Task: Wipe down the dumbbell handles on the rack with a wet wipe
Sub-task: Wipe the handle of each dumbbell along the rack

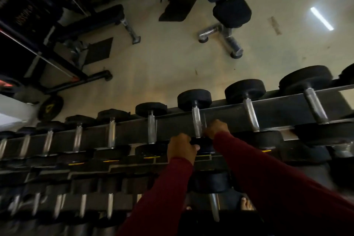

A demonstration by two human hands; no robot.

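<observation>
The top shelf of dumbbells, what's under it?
Under the top shelf sits another row of dumbbells, dark and blurry. The red sleeves cover part of it. A bare foot peeks out at the bottom; the floor below stays hidden.

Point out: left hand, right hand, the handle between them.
left hand [181, 148], head view, back of the hand
right hand [215, 129], head view, knuckles
handle [197, 121], head view, middle of the chrome bar
</observation>
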